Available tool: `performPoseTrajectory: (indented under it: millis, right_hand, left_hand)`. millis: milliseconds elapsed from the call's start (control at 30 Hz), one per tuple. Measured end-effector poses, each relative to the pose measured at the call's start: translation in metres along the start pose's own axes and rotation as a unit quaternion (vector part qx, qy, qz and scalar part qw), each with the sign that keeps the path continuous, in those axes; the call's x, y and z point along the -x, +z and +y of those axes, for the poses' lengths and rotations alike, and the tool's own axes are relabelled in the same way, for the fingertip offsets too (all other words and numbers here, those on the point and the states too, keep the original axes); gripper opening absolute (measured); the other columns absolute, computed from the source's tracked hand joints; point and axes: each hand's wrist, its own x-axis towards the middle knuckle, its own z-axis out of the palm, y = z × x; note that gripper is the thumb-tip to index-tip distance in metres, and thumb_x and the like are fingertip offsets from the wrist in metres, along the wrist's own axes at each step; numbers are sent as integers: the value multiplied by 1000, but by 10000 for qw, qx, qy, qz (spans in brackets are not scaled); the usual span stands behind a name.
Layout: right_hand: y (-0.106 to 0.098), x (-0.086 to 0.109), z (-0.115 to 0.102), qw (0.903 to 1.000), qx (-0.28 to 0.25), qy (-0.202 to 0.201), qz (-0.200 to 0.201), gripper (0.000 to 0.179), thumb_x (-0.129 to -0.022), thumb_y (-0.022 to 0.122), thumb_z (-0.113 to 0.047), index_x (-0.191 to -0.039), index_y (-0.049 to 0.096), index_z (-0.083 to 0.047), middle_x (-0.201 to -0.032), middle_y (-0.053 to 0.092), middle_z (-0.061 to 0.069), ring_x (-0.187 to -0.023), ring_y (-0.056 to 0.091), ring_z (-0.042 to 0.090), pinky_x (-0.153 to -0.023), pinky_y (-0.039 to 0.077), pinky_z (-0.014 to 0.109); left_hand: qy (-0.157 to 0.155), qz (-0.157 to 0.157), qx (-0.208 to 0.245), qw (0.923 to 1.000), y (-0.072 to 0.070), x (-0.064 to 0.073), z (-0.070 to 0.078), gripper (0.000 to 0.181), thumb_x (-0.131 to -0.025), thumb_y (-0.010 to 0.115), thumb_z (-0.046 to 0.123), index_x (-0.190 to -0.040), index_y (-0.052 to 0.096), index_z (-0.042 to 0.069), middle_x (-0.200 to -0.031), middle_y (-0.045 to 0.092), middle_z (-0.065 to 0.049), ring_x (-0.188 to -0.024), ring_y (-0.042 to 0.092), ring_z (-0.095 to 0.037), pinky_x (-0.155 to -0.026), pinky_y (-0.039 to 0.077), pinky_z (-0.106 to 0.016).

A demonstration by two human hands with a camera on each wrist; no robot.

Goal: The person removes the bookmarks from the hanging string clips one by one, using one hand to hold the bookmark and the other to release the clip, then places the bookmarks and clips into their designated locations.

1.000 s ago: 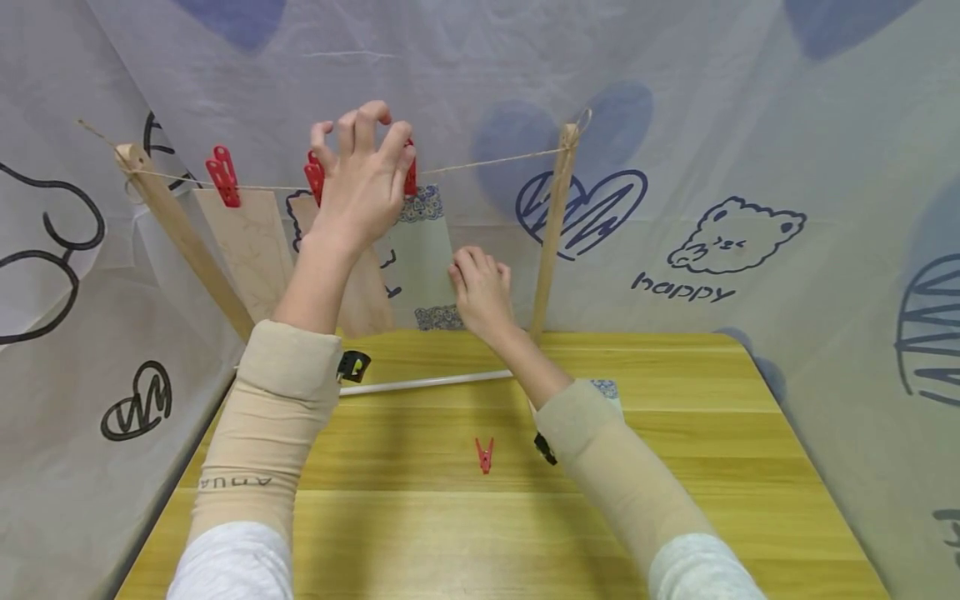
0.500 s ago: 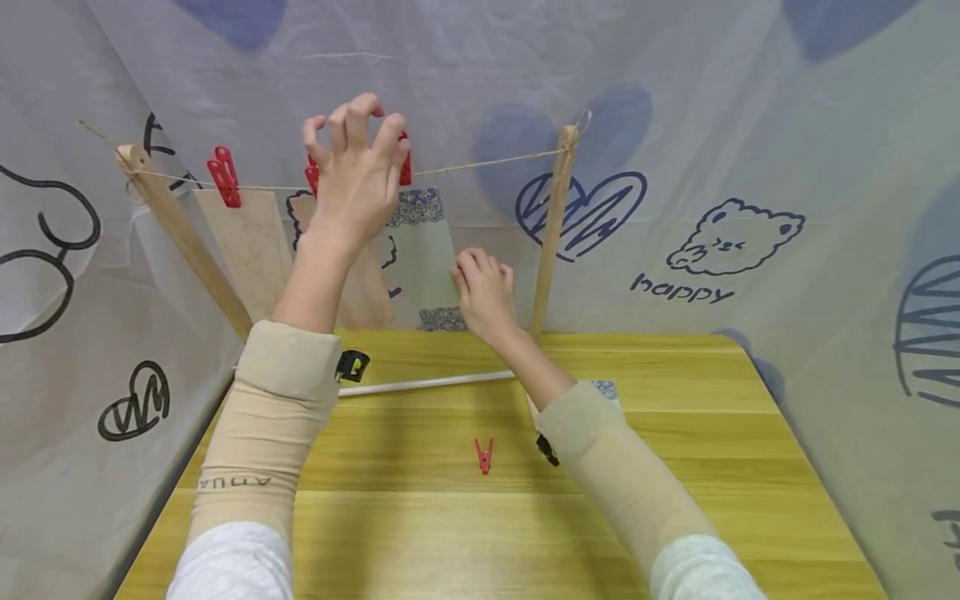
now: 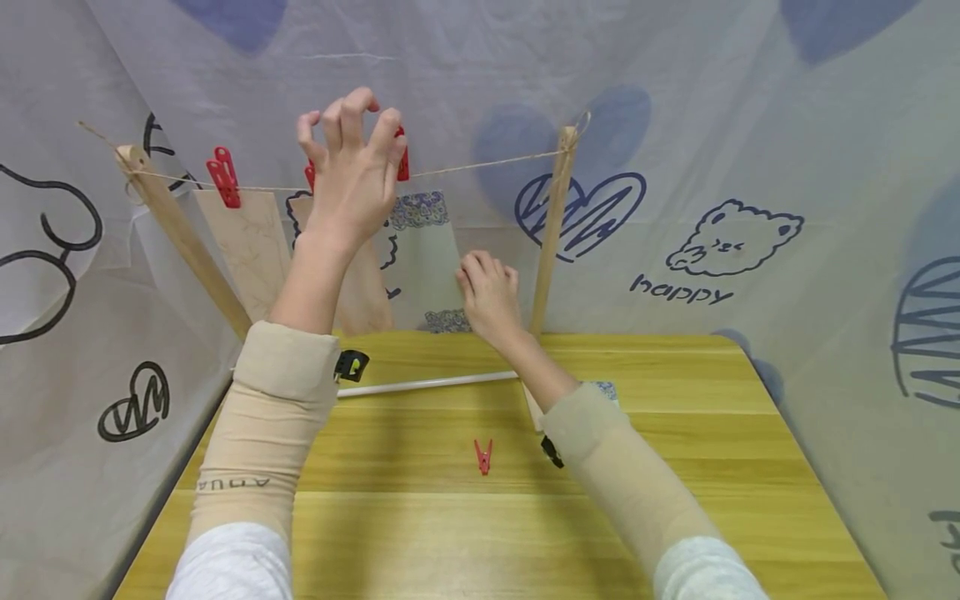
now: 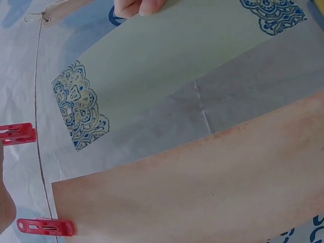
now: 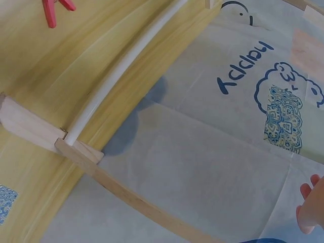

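Note:
My left hand [image 3: 356, 175] is raised at the string [image 3: 487, 165], pinching a red clothespin [image 3: 402, 154]; in the left wrist view that clothespin's tip meets the string. My right hand [image 3: 489, 296] pinches the right edge of a pale green paper strip [image 3: 431, 258] with blue lace-patterned ends. In the left wrist view, the strip's patterned upper end lies a little apart from the string, with the right fingertips [image 4: 134, 6] at its long edge. Left of it hangs a tan paper strip [image 4: 177, 177] under another red clothespin [image 4: 45, 227]. Further left, a beige strip [image 3: 251, 250] hangs from a red clothespin [image 3: 223, 177].
Two wooden posts [image 3: 555, 225] carry the string, with a white rod [image 3: 431, 384] between their bases on the wooden table [image 3: 420, 533]. A loose red clothespin [image 3: 483, 457] lies mid-table. Another patterned paper [image 3: 606, 390] sits partly behind the right forearm. A printed cloth [image 3: 675, 125] surrounds the table.
My left hand and its clothespin have shifted slightly left and up along the string. My right hand has moved slightly right, taking the green strip with it.

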Motion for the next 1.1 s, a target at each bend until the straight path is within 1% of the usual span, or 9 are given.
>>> performPoseTrajectory:
  millis: [133, 233, 467, 667, 767, 933, 1033, 1100]
  right_hand:
    - [-1, 2, 2, 10000, 29, -7, 1, 25, -98, 35, -28, -99, 52, -9, -121, 51, 7, -110, 45, 23, -98, 25, 44]
    - [-1, 3, 5, 10000, 64, -25, 26, 26, -98, 34, -28, -98, 52, -9, -121, 51, 7, -110, 46, 23, -98, 25, 44]
    - [-2, 8, 12, 9998, 88, -120, 115, 26, -98, 35, -27, -98, 53, -8, -121, 51, 9, -110, 46, 25, -97, 26, 45]
    - [-3, 14, 18, 9995, 242, -143, 159, 26, -99, 35, -27, -97, 53, -9, -121, 52, 9, -111, 47, 25, -98, 26, 45]
    - [-4, 17, 22, 9995, 282, -105, 123, 26, -99, 35, -28, -96, 52, -9, -122, 51, 9, -112, 46, 25, -98, 25, 45]
    - [-4, 22, 27, 9995, 290, -90, 110, 26, -98, 35, -28, -96, 52, -9, -121, 51, 9, -112, 46, 25, -97, 26, 45]
    - [-5, 25, 29, 9995, 207, -125, 182, 28, -98, 35, -29, -96, 53, -7, -120, 52, 11, -112, 46, 27, -97, 26, 45]
    - [-6, 28, 29, 9993, 193, -169, 272, 31, -99, 32, -32, -95, 52, -7, -118, 52, 11, -110, 47, 26, -96, 26, 44]
  left_hand:
    - [40, 97, 35, 9999, -1, 1, 1, 35, -101, 21, 31, -116, 43, 8, -123, 28, -12, -116, 22, -31, -96, 4, -50]
    - [82, 167, -21, 9998, -2, 2, 2, 35, -101, 22, 31, -116, 43, 8, -123, 28, -12, -115, 22, -30, -95, 5, -51]
    - [115, 252, -119, 9995, -2, 4, 4, 27, -100, 28, 26, -113, 41, 6, -122, 28, -12, -114, 22, -31, -95, 5, -50]
    - [105, 291, -91, 9995, -4, 8, 5, 30, -101, 24, 28, -112, 41, 6, -122, 28, -12, -115, 22, -30, -96, 4, -50]
    - [107, 277, -95, 9995, -5, 10, 6, 33, -101, 22, 30, -112, 41, 5, -122, 28, -12, -114, 22, -30, -96, 4, -50]
    - [100, 228, -155, 9996, -7, 15, 9, 33, -101, 22, 30, -112, 41, 5, -121, 27, -12, -114, 22, -30, -96, 4, -51]
    - [73, 199, -196, 9996, -7, 18, 10, 31, -101, 24, 30, -111, 40, 5, -121, 27, -12, -113, 22, -30, -95, 5, -51]
    - [52, 175, -225, 9996, -7, 20, 12, 30, -101, 25, 29, -111, 39, 4, -121, 27, -12, -113, 21, -31, -95, 5, -51]
